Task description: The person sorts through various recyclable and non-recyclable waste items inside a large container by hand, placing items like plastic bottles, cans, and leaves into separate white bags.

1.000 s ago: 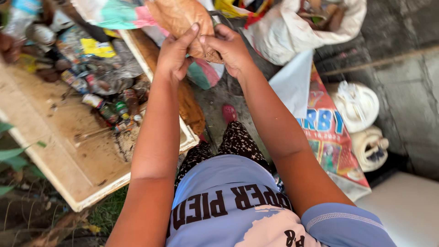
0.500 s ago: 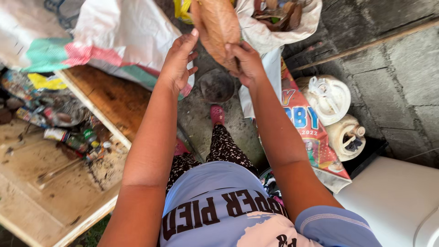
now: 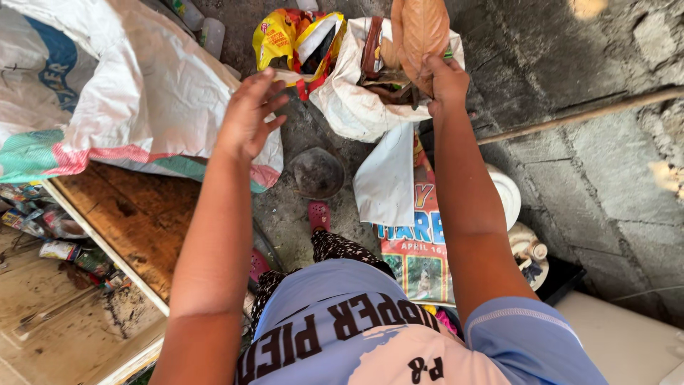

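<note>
The rough grey concrete floor (image 3: 584, 178) carries a white sack of dry brown leaves (image 3: 356, 100) under the right hand (image 3: 447, 80), a round dark bowl (image 3: 317, 172) and big white woven sack (image 3: 135, 85) beside the left hand (image 3: 246, 117).

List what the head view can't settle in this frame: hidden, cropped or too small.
- Large dry brown leaf: tip cut off by the top edge; its base is hidden in the right hand.
- White plastic bag of leaves: contents below the top layer hidden by its own walls.
- White plastic jugs: mostly hidden behind the right forearm.
- Small cans and bottles at the left edge: too small to identify.
- Left hand: open, empty.
</note>
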